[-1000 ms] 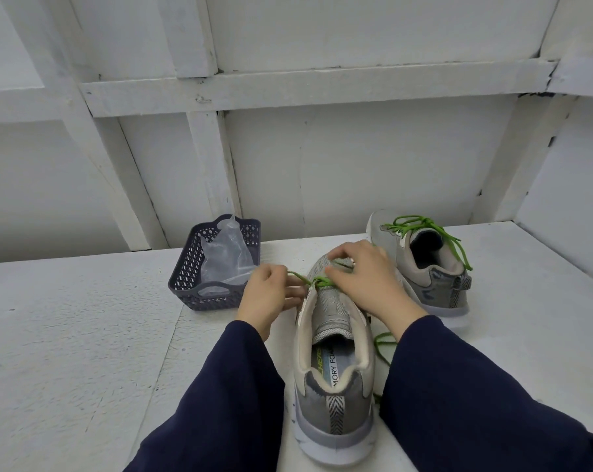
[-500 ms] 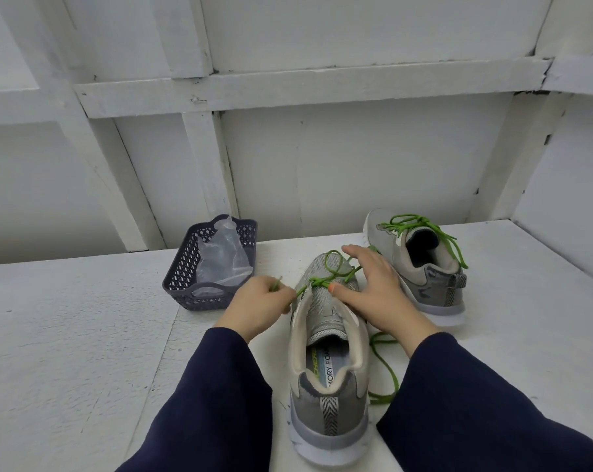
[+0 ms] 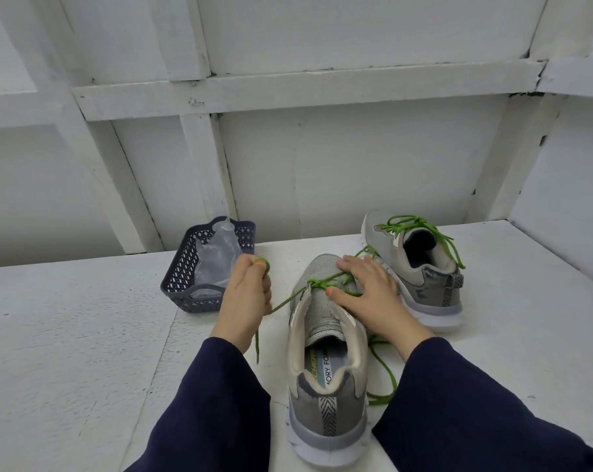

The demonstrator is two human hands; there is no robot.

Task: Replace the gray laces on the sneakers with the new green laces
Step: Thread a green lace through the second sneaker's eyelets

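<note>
A dark lattice plastic basket (image 3: 182,267) stands at the left of the white desk (image 3: 67,335), with a clear plastic bag (image 3: 217,257) in it. Just beside it, the left hand (image 3: 245,298) is clenched around one end of the green lace (image 3: 285,303). The strand runs taut from that fist to the eyelets of the near gray sneaker (image 3: 327,403). The sneaker stands heel toward the person. The right hand (image 3: 370,287) lies flat on the sneaker's front, fingers spread, thumb pressing by the lace crossing. The lace's other end trails on the desk at the sneaker's right side. Farther right, the second gray sneaker (image 3: 428,281) stands already threaded with green laces (image 3: 407,221).
</note>
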